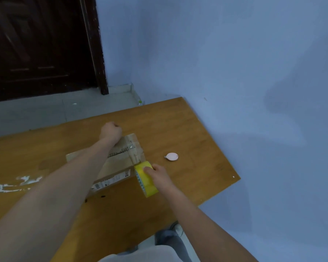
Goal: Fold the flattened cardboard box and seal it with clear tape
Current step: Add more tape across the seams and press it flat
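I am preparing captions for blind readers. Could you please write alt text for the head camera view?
A person's right hand holds a yellow tape roll at the near right corner of a cardboard box on a wooden table, while the left hand, fingers curled, rests at the box's far edge. A small white oval object lies to the right.

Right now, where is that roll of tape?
In the head view, the tape roll is gripped by the right hand at the cardboard box's right near corner, on the wooden table.
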`<state>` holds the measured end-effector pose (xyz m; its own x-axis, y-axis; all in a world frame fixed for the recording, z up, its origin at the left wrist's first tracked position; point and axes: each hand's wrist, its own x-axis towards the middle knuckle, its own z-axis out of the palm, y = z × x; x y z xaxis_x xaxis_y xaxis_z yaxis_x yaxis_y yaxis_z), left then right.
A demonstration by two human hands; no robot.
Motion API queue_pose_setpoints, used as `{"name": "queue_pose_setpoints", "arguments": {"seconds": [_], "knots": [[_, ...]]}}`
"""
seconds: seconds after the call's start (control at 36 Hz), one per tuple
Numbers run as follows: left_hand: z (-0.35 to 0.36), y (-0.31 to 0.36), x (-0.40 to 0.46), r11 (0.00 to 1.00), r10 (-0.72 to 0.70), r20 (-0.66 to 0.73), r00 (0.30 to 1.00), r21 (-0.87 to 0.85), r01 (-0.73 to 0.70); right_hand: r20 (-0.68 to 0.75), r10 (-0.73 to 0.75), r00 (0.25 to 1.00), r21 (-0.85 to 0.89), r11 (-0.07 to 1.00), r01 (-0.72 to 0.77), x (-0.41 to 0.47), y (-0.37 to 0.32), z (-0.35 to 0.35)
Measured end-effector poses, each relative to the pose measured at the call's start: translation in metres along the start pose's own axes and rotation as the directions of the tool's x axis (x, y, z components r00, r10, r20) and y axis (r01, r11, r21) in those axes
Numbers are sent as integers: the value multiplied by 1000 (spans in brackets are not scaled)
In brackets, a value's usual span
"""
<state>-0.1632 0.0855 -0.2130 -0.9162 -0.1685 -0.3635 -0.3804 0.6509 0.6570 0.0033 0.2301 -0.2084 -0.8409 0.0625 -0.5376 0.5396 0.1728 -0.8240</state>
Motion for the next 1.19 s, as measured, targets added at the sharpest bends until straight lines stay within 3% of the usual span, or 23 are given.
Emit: {"name": "queue_pose_setpoints", "arguments": {"seconds": [0.14, 0.28, 0.36, 0.53, 0.86, 1.19], "knots": [[-11, -14, -31, 936, 350, -186, 918, 96, -338, 21, 5, 1000, 5, 1000, -5, 3, 2, -3], [-2, -32, -65, 787, 551, -50, 833, 362, -499, 17, -16, 1000, 5, 1000, 16, 6, 2, -1], [14, -40, -77, 735, 530, 100, 842, 442, -515, 19, -32, 999, 19, 999, 32, 10, 2, -2], [33, -59, -88, 636, 497, 161, 853, 602, -484, 36, -77, 996, 28, 997, 76, 13, 8, -5], [37, -60, -89, 646, 484, 137, 864, 611, -459, 52, -60, 997, 53, 997, 57, 19, 19, -6], [39, -62, -91, 637, 488, 132, 863, 621, -456, 36, -145, 989, 32, 989, 144, 17, 39, -1]]}}
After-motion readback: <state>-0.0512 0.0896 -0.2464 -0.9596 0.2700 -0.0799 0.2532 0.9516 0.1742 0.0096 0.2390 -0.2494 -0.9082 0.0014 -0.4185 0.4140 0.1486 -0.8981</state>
